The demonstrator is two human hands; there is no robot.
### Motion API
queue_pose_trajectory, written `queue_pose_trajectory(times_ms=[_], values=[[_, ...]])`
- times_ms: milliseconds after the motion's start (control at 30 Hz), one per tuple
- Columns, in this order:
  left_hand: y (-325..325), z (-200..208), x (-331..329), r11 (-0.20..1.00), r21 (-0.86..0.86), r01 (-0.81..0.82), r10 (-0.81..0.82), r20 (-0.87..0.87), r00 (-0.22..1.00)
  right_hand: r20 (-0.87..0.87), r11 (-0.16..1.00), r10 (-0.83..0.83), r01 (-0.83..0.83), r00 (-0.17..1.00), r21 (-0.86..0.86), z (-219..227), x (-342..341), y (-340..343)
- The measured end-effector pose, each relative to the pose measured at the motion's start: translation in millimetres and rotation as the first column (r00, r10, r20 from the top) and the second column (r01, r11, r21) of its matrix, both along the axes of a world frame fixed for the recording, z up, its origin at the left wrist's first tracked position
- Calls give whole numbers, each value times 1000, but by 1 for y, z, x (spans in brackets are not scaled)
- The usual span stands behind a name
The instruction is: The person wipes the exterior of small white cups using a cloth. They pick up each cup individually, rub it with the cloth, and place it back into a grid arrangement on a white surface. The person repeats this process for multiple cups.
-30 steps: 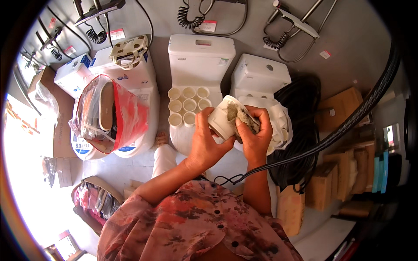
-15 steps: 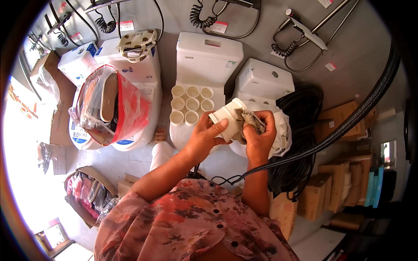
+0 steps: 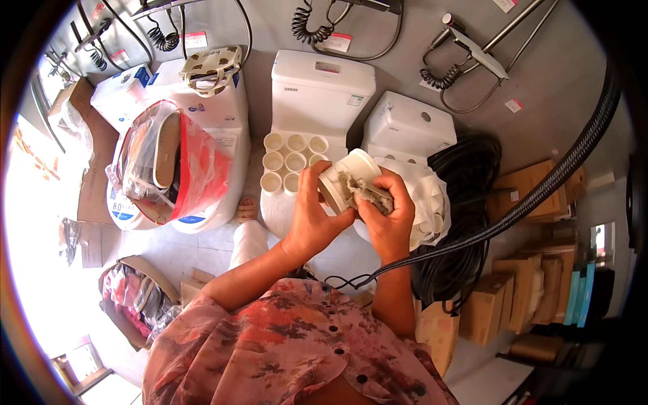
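Note:
In front of me, my left hand (image 3: 312,219) is closed round a white plastic pipe fitting (image 3: 356,164), a short cylinder with a wider rim, held tilted. My right hand (image 3: 391,219) pinches a grey, dirty-looking rag (image 3: 370,194) and presses it against the fitting's side. Just beyond my left hand, several similar white fittings (image 3: 295,143) stand upright in rows on the closed lid of a white toilet (image 3: 324,84). Behind my right hand, a white plastic bag (image 3: 425,189) holds more white pieces on another toilet.
A red bag (image 3: 209,169) with shoes sits on toilets at the left. A braided black hose (image 3: 540,192) crosses the right side, near coiled black hose (image 3: 462,202). Cardboard boxes (image 3: 486,307) stand at right. A carton of clothes (image 3: 135,297) lies lower left.
Both hands have shifted slightly left with the fitting. The fitting has turned, its wide rim now facing up more, and my left fingers wrap further round it. The rag stays against it.

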State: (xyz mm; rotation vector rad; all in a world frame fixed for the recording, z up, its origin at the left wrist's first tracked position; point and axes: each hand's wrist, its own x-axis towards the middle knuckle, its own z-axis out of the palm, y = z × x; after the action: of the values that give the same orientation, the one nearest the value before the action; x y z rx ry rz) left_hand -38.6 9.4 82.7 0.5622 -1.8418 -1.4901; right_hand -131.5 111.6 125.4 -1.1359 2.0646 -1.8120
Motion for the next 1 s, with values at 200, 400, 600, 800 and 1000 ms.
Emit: queue_pose_trajectory(times_ms=[200,400,600,800,1000], values=[[1,4,-3,996,83,16,-14,-30,999,41,961,-212,216,976,-170,-16,-4,-5],[-8,-10,-8,861,470,195,-164,-107,981,75,976,-205,209,976,-64,-16,-5,-3],[-5,-1,-5,993,-120,3,-6,-24,1000,178,985,-154,166,972,-53,-11,3,-1],[-5,8,-2,920,-388,-59,53,-27,998,119,943,-287,302,950,-139,-21,-5,-6],[-7,-2,2,971,147,189,-184,-50,982,256,951,-225,270,940,-154,-18,-9,-1]])
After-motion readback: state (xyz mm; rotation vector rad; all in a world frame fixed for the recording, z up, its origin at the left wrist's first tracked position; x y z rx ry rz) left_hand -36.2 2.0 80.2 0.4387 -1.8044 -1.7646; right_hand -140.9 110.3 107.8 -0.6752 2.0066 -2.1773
